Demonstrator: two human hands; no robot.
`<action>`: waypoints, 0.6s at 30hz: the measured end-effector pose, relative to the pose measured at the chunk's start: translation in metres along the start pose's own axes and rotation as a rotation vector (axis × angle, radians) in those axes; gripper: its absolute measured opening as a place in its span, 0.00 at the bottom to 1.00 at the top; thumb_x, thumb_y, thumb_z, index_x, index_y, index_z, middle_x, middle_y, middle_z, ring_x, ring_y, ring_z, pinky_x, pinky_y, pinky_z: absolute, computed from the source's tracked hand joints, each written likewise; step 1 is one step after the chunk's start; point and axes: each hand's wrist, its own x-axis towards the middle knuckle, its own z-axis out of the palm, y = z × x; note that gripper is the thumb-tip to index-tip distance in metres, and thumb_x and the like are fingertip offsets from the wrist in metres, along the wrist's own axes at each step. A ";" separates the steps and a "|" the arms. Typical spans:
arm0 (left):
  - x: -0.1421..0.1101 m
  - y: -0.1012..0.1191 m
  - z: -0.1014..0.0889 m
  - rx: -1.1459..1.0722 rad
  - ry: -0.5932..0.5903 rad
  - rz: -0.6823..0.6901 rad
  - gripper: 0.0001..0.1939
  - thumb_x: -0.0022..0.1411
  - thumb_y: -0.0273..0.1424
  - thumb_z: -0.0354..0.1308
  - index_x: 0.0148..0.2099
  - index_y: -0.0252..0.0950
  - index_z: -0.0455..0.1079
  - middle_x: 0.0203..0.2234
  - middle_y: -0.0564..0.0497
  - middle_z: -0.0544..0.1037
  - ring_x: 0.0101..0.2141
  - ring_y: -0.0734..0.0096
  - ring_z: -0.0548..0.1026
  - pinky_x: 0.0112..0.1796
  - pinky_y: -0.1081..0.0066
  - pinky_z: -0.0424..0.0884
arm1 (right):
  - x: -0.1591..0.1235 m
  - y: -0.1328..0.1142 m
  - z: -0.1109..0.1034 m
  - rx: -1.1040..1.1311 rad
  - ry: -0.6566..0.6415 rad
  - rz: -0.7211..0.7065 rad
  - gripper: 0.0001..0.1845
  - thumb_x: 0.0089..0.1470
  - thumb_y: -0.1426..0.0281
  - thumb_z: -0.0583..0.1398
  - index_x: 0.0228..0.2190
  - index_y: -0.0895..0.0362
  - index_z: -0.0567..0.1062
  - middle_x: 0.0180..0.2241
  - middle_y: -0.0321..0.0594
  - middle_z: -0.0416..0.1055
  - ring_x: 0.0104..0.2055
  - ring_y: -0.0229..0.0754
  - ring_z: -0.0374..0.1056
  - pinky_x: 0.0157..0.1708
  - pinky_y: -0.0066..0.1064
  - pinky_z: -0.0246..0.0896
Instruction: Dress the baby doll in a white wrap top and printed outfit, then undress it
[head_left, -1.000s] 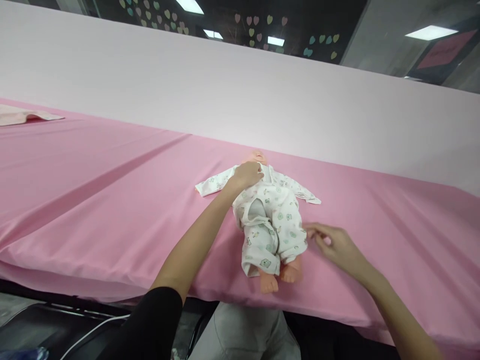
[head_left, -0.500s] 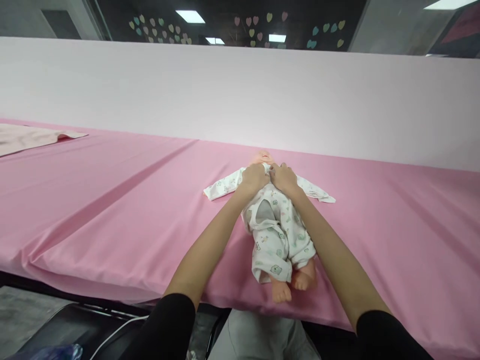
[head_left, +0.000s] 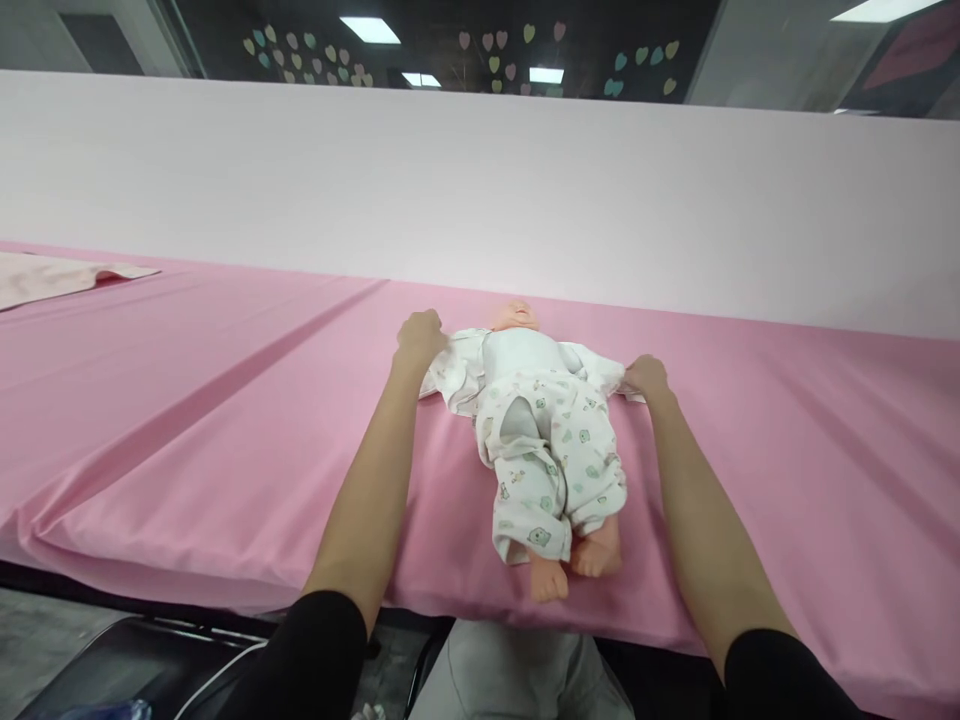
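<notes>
A baby doll (head_left: 517, 316) lies on its back, its head away from me and its bare feet near the table's front edge. It wears patterned white pants (head_left: 589, 450) with a grey-white patch showing at the crotch. Its white baby shirt (head_left: 459, 370) is spread open to both sides, baring the white torso (head_left: 523, 351). On the left, my left hand (head_left: 421, 335) is closed on the shirt by the sleeve. My right hand (head_left: 646, 378) is closed at the opposite sleeve. My fingertips are partly hidden on both sides.
A pink sheet (head_left: 247, 440) with some creases covers the table. A pale folded cloth (head_left: 60, 279) lies at the far left. Behind the table stands a low white wall (head_left: 480, 190). A black chair (head_left: 135, 665) with a white cable is at the lower left.
My hands have moved apart from the doll's chest, out to either side. The shirt front has opened, and the white torso now shows.
</notes>
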 end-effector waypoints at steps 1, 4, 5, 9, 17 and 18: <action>-0.006 0.010 -0.002 -0.030 -0.013 0.074 0.21 0.53 0.25 0.53 0.50 0.33 0.67 0.48 0.41 0.73 0.47 0.58 0.72 0.42 0.67 0.69 | -0.002 -0.004 -0.003 -0.069 -0.021 0.012 0.15 0.40 0.83 0.57 0.33 0.66 0.77 0.32 0.54 0.74 0.38 0.53 0.71 0.38 0.39 0.65; -0.028 0.046 -0.008 -0.164 -0.220 0.401 0.20 0.56 0.37 0.53 0.50 0.38 0.68 0.49 0.48 0.73 0.45 0.65 0.73 0.41 0.73 0.68 | -0.012 -0.033 -0.015 -0.160 -0.091 -0.067 0.19 0.43 0.83 0.56 0.40 0.66 0.76 0.42 0.55 0.72 0.47 0.52 0.68 0.46 0.36 0.62; -0.036 0.058 -0.009 -0.155 -0.337 0.504 0.21 0.55 0.41 0.53 0.49 0.39 0.69 0.49 0.50 0.73 0.45 0.66 0.72 0.41 0.74 0.67 | -0.016 -0.046 -0.019 -0.144 -0.104 -0.164 0.21 0.45 0.83 0.55 0.43 0.66 0.75 0.46 0.53 0.71 0.50 0.50 0.66 0.48 0.34 0.60; -0.059 0.089 -0.005 0.010 -0.639 0.711 0.27 0.49 0.45 0.57 0.51 0.41 0.69 0.47 0.51 0.74 0.43 0.64 0.73 0.38 0.74 0.66 | -0.043 -0.093 -0.034 -0.073 -0.342 -0.505 0.21 0.50 0.76 0.56 0.47 0.60 0.73 0.50 0.46 0.69 0.51 0.45 0.65 0.46 0.28 0.60; -0.055 0.087 -0.004 0.152 -0.780 0.655 0.32 0.42 0.50 0.60 0.48 0.37 0.69 0.41 0.47 0.76 0.40 0.60 0.73 0.34 0.71 0.65 | -0.071 -0.111 -0.052 -0.166 -0.777 -0.508 0.18 0.41 0.70 0.61 0.38 0.58 0.76 0.35 0.39 0.73 0.33 0.40 0.66 0.28 0.25 0.58; -0.055 0.087 -0.005 0.161 -0.795 0.644 0.33 0.42 0.51 0.60 0.47 0.36 0.70 0.40 0.47 0.76 0.40 0.60 0.73 0.34 0.71 0.64 | -0.071 -0.112 -0.053 -0.134 -0.837 -0.512 0.16 0.40 0.71 0.60 0.36 0.58 0.76 0.29 0.37 0.71 0.30 0.38 0.64 0.26 0.25 0.56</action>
